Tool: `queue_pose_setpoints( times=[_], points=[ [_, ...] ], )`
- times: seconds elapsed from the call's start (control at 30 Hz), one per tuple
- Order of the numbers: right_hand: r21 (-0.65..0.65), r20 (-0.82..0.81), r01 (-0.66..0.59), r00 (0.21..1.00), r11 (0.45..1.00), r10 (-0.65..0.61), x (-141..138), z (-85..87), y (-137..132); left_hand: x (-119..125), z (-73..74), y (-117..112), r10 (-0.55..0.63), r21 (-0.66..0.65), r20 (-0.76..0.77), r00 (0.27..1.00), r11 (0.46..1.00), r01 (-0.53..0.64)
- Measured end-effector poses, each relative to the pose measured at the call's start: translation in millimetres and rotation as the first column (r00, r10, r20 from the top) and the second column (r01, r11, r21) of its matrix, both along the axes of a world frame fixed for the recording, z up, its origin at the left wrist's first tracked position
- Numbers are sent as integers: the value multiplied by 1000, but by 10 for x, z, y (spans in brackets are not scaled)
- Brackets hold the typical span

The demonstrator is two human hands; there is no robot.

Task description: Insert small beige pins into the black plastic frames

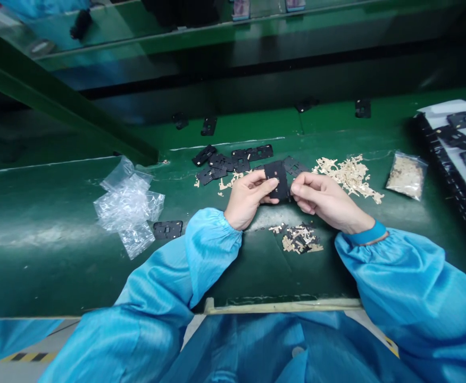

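Note:
My left hand [251,197] grips a flat black plastic plate [277,178] with small cutouts, thumb on its face. At the plate's right edge is my right hand [321,197], thumb and forefinger pinched together; what they hold, if anything, is too small to make out. Behind the hands lies a loose group of similar black plates [225,162]. A pile of small cream-coloured pieces [350,175] spreads to the right of them. Nearer to me, below the held plate, sits a mixed heap of cream and black bits [301,238].
Clear plastic bags [129,207] lie heaped at the left, beside a single black plate [168,230]. On the right are a filled zip bag [406,175] and a black-edged tray [450,175] holding more plates. A green beam [69,111] slants across the upper left.

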State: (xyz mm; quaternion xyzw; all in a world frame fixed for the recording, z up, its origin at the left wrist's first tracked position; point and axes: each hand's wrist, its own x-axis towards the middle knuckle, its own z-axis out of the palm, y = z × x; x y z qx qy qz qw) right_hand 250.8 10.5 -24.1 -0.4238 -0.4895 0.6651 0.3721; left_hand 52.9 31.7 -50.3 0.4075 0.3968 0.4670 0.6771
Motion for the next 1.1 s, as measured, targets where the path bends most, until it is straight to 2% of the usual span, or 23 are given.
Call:
queue_pose_setpoints(
  times=[0.1,0.27,0.4,0.57,0.67,0.77,0.87,1.0,1.1],
  points=[
    [13,-70,-19,997,1000,20,-47,-36,-20,18,29,-24,-3,-23,40,999,1000,4],
    [-97,-306,-53,952,994,21,-127,-63,-62,46,83,-79,-17,-100,115,993,995,29],
    [-107,-349,-57,937,993,16,-141,-53,-71,46,97,-102,-24,-134,162,987,990,46],
    [-15,-246,-10,969,1000,6,-126,-52,-58,42,112,-93,-6,-151,173,985,988,32],
    [77,-148,64,988,995,-52,-154,-73,-68,54,124,-100,22,-155,192,981,988,8],
    [224,-21,150,989,963,-149,-201,-118,-87,77,132,-120,53,-171,225,973,985,-14],
    [359,105,168,970,918,-219,-213,-160,-84,93,133,-127,69,-186,230,971,982,-26],
    [353,207,181,942,918,-266,-156,-149,-37,83,118,-94,160,-114,147,976,983,-144],
    [333,210,239,924,912,-318,-144,-114,-22,77,91,-68,254,-23,82,964,967,-253]
  ],
)
